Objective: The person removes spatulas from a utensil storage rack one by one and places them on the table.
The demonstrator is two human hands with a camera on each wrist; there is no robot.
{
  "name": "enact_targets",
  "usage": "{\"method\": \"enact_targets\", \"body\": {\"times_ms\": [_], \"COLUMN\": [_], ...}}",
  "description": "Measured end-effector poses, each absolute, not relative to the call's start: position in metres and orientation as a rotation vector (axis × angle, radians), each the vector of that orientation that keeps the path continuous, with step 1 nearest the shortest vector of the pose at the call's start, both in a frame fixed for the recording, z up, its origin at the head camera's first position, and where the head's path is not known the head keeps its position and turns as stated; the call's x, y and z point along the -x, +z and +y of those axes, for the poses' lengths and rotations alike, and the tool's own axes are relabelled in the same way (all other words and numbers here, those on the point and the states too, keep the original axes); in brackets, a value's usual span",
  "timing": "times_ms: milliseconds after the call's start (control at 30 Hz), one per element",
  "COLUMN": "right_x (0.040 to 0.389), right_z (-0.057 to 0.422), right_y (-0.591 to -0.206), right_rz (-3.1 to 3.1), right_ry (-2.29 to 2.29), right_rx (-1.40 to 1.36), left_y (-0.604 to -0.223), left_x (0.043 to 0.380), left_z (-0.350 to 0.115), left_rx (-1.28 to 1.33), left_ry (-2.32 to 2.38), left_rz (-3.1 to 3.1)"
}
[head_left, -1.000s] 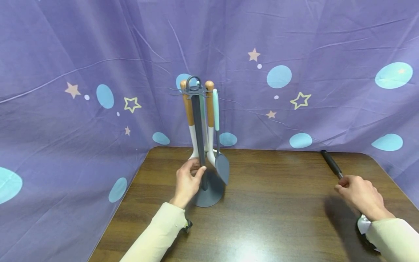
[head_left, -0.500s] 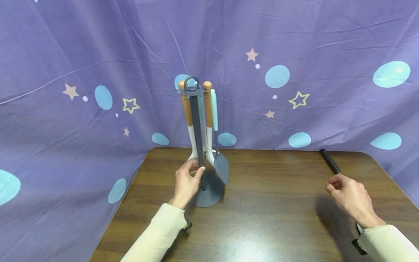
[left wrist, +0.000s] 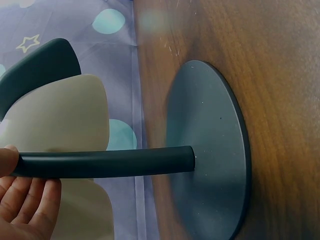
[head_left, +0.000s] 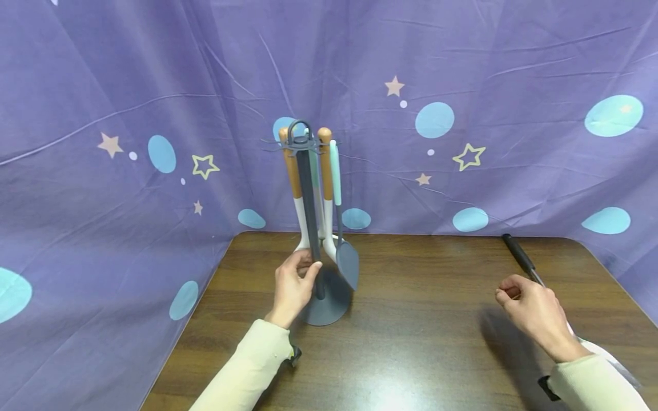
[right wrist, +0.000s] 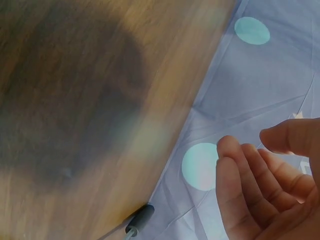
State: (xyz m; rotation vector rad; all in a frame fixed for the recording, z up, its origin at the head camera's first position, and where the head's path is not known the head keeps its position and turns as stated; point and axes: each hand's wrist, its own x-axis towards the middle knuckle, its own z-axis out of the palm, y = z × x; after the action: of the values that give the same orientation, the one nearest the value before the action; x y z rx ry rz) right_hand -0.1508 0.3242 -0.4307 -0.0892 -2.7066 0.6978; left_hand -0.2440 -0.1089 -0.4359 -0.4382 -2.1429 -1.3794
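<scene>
My left hand (head_left: 292,288) pinches the lower pole (head_left: 308,200) of a dark grey utensil stand, thumb on one side and fingers on the other. The stand's round base (left wrist: 215,135) sits flat on the table. From its top ring hang white utensils with wooden handles (head_left: 326,171) and a grey turner (head_left: 348,265) with a mint handle. At the right, my right hand (head_left: 534,311) hovers above the table, fingers loosely curled and holding nothing. Beneath it lies a long utensil with a black handle (head_left: 518,252); the hand and sleeve hide part of its shaft and pale, shiny head.
The brown wooden table (head_left: 421,285) meets a purple curtain (head_left: 360,68) with stars and blue spots at its back and left edges. Thin hooks (head_left: 272,146) stick out to the left from the stand's top.
My right hand has moved left, away from the black-handled utensil, uncovering more of its shaft and head. My left hand stays on the pole, and the stand has not moved.
</scene>
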Motion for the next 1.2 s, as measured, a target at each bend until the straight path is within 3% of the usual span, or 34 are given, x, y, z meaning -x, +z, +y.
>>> {"method": "enact_targets", "body": {"times_ms": [1200], "right_x": [0.159], "right_z": [0.267], "right_y": [-0.44], "right_rz": [-2.559], "right_ry": [0.866], "right_rx": [-0.013], "left_y": [-0.436], "left_x": [0.244], "left_z": [-0.109], "left_rx": [0.425], "left_ry": [-1.384], "left_rz": [-2.157]}}
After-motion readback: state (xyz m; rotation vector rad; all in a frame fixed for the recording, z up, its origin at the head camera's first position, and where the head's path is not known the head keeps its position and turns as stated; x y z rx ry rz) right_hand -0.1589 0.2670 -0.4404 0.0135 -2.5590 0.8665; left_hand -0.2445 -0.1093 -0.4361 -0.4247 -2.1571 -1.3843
